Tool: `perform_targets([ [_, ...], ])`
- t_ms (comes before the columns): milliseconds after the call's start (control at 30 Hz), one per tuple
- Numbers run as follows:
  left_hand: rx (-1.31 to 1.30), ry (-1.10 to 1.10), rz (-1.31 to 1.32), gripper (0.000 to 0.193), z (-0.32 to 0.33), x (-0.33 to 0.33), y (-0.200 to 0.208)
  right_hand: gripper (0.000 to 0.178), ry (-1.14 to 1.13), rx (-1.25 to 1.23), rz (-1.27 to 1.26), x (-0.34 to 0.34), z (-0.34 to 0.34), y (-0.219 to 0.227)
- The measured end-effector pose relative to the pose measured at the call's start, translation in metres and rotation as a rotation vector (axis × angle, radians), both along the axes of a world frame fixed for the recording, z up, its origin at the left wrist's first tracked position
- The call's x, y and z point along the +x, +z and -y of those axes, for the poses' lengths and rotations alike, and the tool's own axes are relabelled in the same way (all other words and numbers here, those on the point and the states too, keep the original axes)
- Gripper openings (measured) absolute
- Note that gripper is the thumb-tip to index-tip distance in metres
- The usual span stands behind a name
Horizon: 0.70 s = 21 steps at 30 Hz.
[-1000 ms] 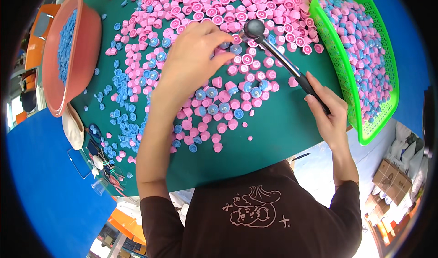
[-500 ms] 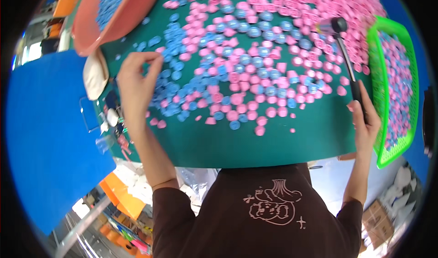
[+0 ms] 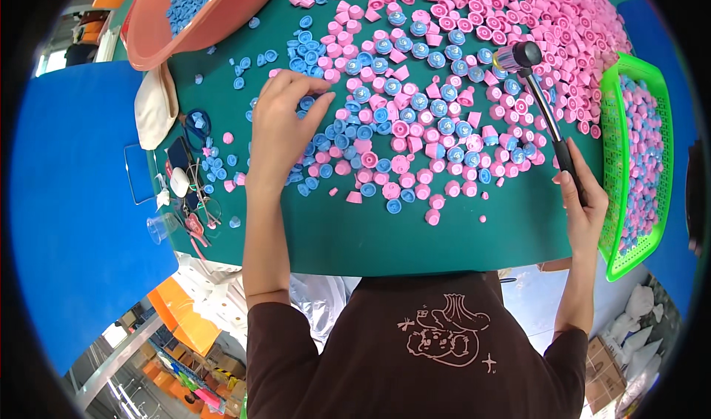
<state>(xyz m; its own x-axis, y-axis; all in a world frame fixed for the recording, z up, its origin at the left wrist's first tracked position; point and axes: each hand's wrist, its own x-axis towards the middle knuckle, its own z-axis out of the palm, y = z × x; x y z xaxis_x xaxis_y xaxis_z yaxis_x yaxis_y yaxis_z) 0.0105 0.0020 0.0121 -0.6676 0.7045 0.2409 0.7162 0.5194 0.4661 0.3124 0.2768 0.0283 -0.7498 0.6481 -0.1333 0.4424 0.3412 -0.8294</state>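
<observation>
My left hand [image 3: 283, 126] is over the left part of the scattered pieces. Its thumb and forefinger curve into a near-closed pinch; anything between the tips is too small or hidden to make out. Around it lie small blue plastic caps [image 3: 343, 126] mixed with pink cup-shaped pieces [image 3: 401, 128]. My right hand [image 3: 585, 204] grips the black handle of a mallet [image 3: 546, 111] with a metal shaft. The mallet's dark, rounded head [image 3: 517, 56] is above pink and blue pieces at the right. Several pink cups there have shiny blue caps [image 3: 438, 108] on them.
An orange-pink basin [image 3: 244, 11] of blue pieces is at the far left. A green basket [image 3: 616, 174] of pink and blue pieces borders the right side. Beside my left forearm lie a white pouch [image 3: 155, 108], glasses, a clear cup [image 3: 159, 228] and small tools. Pink pieces are heaped at the back.
My left hand has moved right, from the left edge of the blue caps to over them. The mallet in my right hand has shifted slightly left, its head lower. The view has shifted slightly.
</observation>
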Motion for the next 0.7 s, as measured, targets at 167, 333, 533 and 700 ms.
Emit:
perform_targets([
  [167,-0.095,0.029,-0.147,0.016,0.003,-0.008,0.004,0.044,0.027,0.103,-0.033,0.007,-0.005,-0.008],
  [333,-0.195,0.109,0.048,0.015,0.009,-0.007,-0.003,0.044,0.013,0.071,-0.037,0.006,-0.006,-0.009],
  [533,-0.163,0.153,0.05,0.017,0.025,-0.006,0.001,0.041,-0.034,-0.051,0.034,0.0,-0.005,0.0],
  [700,-0.145,0.103,-0.026,0.02,0.022,0.003,-0.004,0.04,-0.012,-0.015,-0.027,0.0,-0.005,-0.006],
])
